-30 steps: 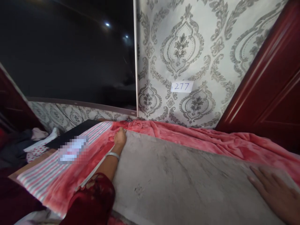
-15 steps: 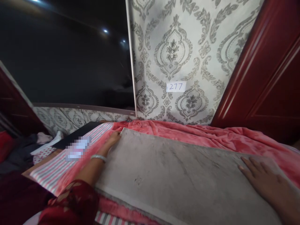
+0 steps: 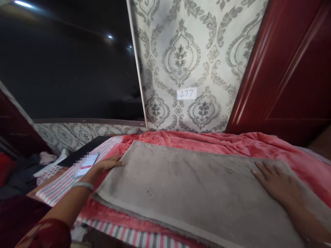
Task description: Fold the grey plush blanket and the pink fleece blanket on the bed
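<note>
Looking down from the head camera, a grey mat point(image 3: 191, 193) lies flat on a pink blanket point(image 3: 258, 148), its long axis running from the near left to the far right. The left hand point(image 3: 104, 165) rests at the mat's left short edge, fingers stretched out and holding nothing, a bangle point(image 3: 82, 186) on the wrist. The right hand point(image 3: 275, 182) lies palm-down and spread on the mat's right part, gripping nothing. Both hands touch the mat, one toward each end; a striped sheet point(image 3: 59, 182) shows just left of the blanket.
</note>
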`<action>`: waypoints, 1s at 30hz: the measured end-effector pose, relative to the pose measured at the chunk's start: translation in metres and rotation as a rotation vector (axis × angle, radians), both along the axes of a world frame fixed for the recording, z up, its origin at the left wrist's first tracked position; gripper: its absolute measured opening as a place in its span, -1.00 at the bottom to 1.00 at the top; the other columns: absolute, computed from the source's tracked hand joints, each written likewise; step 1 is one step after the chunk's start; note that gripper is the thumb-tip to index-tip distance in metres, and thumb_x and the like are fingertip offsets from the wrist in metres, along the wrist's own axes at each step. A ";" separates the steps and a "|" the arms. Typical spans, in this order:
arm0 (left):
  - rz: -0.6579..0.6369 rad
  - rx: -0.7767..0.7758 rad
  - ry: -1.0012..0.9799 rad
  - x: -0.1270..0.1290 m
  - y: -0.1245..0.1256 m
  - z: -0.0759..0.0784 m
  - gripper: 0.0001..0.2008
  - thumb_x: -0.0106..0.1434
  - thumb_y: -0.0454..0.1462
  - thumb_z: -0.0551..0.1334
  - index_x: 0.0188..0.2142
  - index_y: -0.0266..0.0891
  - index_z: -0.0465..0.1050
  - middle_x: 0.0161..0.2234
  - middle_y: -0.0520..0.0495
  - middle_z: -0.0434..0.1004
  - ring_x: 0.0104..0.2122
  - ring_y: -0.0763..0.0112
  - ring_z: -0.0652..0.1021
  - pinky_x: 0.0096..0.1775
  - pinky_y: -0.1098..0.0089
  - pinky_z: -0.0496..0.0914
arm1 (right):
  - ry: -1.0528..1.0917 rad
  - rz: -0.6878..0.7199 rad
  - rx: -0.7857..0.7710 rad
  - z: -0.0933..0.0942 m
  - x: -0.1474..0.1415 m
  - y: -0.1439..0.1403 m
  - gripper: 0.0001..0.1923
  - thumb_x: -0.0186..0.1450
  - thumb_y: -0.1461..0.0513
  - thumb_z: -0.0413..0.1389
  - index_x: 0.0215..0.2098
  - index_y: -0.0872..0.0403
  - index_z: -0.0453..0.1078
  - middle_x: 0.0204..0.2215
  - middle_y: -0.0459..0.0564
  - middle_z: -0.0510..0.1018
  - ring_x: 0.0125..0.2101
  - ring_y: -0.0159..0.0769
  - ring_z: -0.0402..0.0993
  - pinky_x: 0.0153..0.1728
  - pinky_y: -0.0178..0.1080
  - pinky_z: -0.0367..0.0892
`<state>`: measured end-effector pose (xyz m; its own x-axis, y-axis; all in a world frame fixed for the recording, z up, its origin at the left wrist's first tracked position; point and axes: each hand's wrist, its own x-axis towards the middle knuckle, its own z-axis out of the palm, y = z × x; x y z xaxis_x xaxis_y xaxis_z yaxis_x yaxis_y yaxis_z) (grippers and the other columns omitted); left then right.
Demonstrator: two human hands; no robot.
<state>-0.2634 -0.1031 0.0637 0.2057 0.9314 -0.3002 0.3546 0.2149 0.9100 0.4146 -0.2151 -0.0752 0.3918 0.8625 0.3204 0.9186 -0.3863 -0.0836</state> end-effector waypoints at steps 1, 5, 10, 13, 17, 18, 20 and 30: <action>-0.036 -0.057 -0.049 0.005 -0.003 0.006 -0.38 -0.34 -0.09 0.54 -0.20 -0.19 0.60 -0.23 -0.22 0.66 -0.21 -0.02 0.63 -0.15 0.08 0.51 | 0.021 -0.019 -0.037 0.006 -0.005 -0.002 -0.28 0.40 -0.06 -0.33 0.36 0.05 0.22 0.36 0.19 0.15 0.33 0.12 0.06 0.18 0.24 0.06; -0.046 0.004 -0.126 0.046 -0.011 0.036 -0.32 -0.25 -0.09 0.52 -0.07 -0.19 0.56 -0.15 -0.23 0.65 -0.19 -0.02 0.63 -0.15 0.13 0.52 | 0.102 -0.060 -0.123 0.025 -0.019 -0.005 -0.32 0.42 -0.02 -0.27 0.41 0.05 0.12 0.41 0.10 0.05 0.38 0.05 -0.07 0.27 0.19 -0.03; -0.187 0.183 -0.180 0.149 -0.029 0.079 -0.28 -0.11 -0.14 0.46 0.09 -0.23 0.45 -0.04 -0.21 0.61 -0.12 0.04 0.61 -0.15 0.22 0.52 | 0.184 -0.042 -0.040 0.041 -0.023 -0.005 -0.38 0.39 0.02 -0.15 0.32 0.09 0.26 0.36 0.20 0.17 0.35 0.10 0.00 0.28 0.22 -0.02; -0.338 0.257 -0.138 0.225 -0.043 0.076 -0.29 0.04 -0.21 0.35 0.21 -0.21 0.33 -0.08 -0.14 0.60 -0.18 0.19 0.61 -0.23 0.32 0.51 | 0.319 0.107 0.174 0.057 -0.045 -0.004 -0.43 0.32 0.08 -0.05 0.19 0.17 0.38 0.21 0.28 0.37 0.23 0.10 0.25 0.21 0.14 0.18; -0.646 0.116 -0.088 0.311 -0.061 0.023 -0.12 0.11 -0.25 0.29 0.39 -0.15 -0.01 -0.44 0.06 0.49 -0.64 0.51 0.43 -0.56 0.49 0.34 | 0.959 0.335 0.117 0.067 -0.107 -0.009 -0.44 0.33 0.01 -0.05 0.19 0.09 0.35 -0.07 0.16 0.57 -0.31 -0.14 0.57 -0.27 -0.08 0.52; -0.727 0.018 -0.111 0.324 -0.065 0.007 -0.08 0.10 -0.24 0.30 0.40 -0.12 -0.07 -0.42 0.05 0.49 -0.64 0.50 0.46 -0.57 0.49 0.34 | 1.138 0.344 0.034 0.066 -0.123 -0.011 -0.44 0.34 -0.01 -0.06 0.19 0.07 0.34 -0.10 0.15 0.57 -0.39 -0.19 0.56 -0.38 -0.12 0.52; -0.806 -0.057 -0.107 0.337 -0.069 -0.018 -0.16 0.08 -0.21 0.31 0.34 -0.16 0.09 -0.36 0.00 0.50 -0.61 0.46 0.52 -0.55 0.46 0.37 | 1.308 0.345 -0.030 0.060 -0.147 -0.016 -0.52 0.35 0.02 -0.04 0.14 0.03 0.37 -0.13 0.10 0.57 -0.45 -0.28 0.53 -0.44 -0.21 0.49; -0.062 0.403 0.035 0.226 0.005 -0.036 -0.61 0.06 -0.20 0.26 -0.10 -0.28 0.49 -0.26 -0.11 0.57 -0.28 0.30 0.55 -0.25 0.34 0.44 | 0.714 0.327 -0.057 0.066 -0.168 -0.019 -0.45 0.30 0.19 0.12 0.23 0.19 0.31 -0.26 0.09 0.58 -0.27 -0.16 0.50 -0.18 -0.18 0.36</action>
<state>-0.0374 -0.0980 0.0275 0.2609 0.9622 0.0782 0.3880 -0.1787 0.9042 0.2462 -0.2339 -0.0090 0.2098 0.9770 0.0387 0.7181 -0.1271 -0.6843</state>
